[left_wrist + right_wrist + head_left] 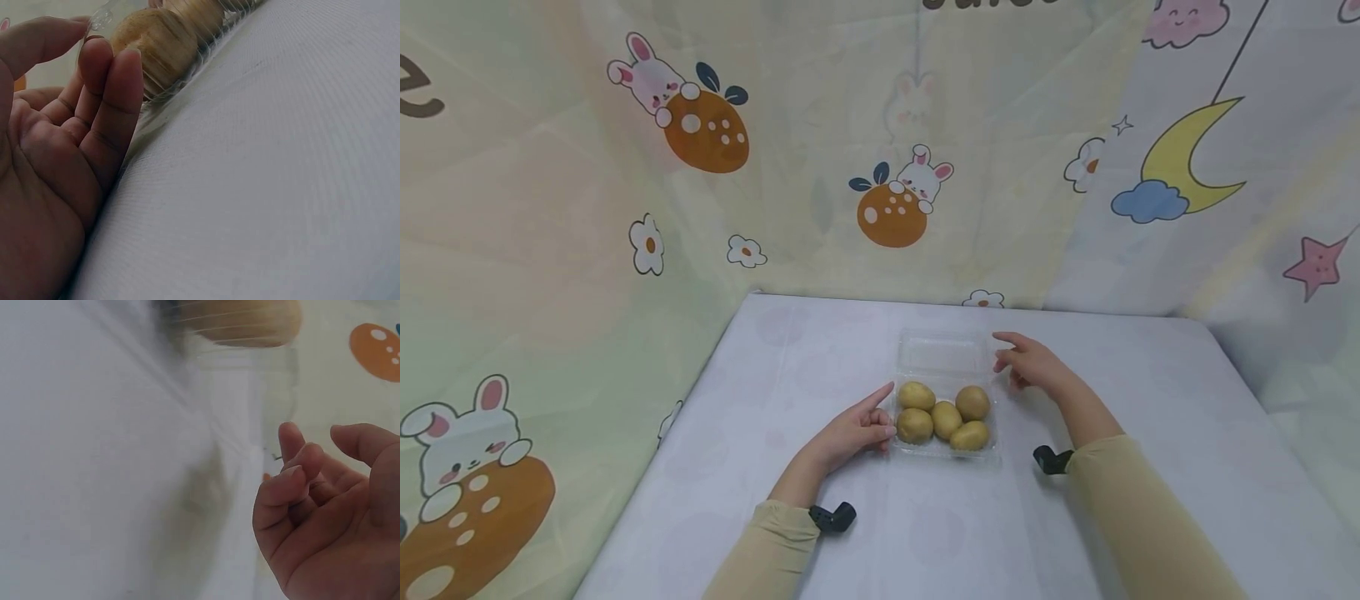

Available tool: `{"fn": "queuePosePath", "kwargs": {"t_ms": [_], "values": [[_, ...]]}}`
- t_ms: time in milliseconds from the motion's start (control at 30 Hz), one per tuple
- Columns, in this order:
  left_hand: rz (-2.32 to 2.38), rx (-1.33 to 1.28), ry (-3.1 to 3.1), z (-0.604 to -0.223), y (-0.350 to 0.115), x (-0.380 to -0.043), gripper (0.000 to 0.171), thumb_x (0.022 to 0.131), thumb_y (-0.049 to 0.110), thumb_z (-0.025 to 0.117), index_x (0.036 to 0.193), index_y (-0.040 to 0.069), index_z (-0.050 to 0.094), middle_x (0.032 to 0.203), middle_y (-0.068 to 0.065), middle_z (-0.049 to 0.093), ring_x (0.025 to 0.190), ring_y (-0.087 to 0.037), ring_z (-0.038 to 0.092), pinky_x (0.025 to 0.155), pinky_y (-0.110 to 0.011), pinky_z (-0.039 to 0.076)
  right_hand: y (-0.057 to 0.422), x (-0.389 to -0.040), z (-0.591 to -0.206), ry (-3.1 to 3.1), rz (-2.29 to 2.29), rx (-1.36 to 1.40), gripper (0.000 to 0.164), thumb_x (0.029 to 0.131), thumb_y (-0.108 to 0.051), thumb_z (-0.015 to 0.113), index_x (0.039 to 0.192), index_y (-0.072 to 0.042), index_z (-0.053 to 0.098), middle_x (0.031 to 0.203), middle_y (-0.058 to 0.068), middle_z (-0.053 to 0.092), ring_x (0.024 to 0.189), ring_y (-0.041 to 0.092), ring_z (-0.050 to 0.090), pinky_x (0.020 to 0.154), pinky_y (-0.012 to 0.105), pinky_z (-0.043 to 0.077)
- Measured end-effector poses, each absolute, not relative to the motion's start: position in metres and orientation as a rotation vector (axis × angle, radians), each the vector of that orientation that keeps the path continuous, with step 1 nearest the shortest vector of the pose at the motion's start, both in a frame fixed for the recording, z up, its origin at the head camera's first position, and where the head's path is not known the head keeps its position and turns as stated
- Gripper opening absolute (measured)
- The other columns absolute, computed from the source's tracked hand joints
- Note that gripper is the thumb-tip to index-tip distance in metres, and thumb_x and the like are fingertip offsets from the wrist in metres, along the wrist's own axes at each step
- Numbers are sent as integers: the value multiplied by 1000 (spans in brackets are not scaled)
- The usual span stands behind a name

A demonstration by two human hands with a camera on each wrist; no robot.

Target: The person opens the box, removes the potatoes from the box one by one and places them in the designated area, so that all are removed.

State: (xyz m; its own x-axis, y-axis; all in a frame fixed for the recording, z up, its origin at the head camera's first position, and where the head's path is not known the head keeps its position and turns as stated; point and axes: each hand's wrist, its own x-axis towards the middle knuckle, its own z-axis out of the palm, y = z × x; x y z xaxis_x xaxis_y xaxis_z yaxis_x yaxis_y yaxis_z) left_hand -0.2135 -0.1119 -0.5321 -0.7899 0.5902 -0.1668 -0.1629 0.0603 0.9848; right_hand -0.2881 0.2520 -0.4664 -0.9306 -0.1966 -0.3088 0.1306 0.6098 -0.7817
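Observation:
A clear plastic clamshell box point(943, 451) lies with its lid point(943, 353) folded back, away from me. Several potatoes point(947, 421) fill its base. At the box's left edge, my left hand point(852, 433) pinches the rim between thumb and fingers, with the index finger stretched forward. The left wrist view shows the thumb and curled fingers point(125, 94) at the plastic, right beside a potato point(156, 50). My right hand point(1033, 367) hovers beside the lid's right side, apart from it, its fingers loosely bent and holding nothing.
The box stands on a table with a white cloth point(925, 533). Behind it hangs a curtain point(805, 200) printed with rabbits, flowers and a moon. A small black device point(832, 518) sits at the left wrist, another black device point(1052, 460) at the right wrist.

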Motion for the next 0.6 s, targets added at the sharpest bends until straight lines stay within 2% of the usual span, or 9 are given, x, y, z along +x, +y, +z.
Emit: {"fn": "queuePosePath", "kwargs": {"t_ms": [233,400,600], "values": [[1784,421,1804,-531,-112,-213,82,92,16,70,157,32,23,91,-3,61,75,-15,61,74,-29,54,243,-283,-443,2449,-1258,-163,51,103,-27,49,151,-16,37,117,24,62,68,21,53,68,31,52],[1777,408,1812,-531,-112,-213,82,91,17,71,157,33,24,91,-3,61,75,-15,62,75,-29,54,227,-277,-436,2341,-1282,-244,43,101,-28,54,143,-19,50,121,23,62,74,23,58,71,33,53],[1775,405,1817,-531,-112,-213,83,91,19,71,156,34,24,92,-3,62,75,-15,62,75,-30,54,206,-275,-433,2264,-1131,-375,40,99,-34,58,136,-20,59,120,19,63,73,24,59,64,32,52]]}}
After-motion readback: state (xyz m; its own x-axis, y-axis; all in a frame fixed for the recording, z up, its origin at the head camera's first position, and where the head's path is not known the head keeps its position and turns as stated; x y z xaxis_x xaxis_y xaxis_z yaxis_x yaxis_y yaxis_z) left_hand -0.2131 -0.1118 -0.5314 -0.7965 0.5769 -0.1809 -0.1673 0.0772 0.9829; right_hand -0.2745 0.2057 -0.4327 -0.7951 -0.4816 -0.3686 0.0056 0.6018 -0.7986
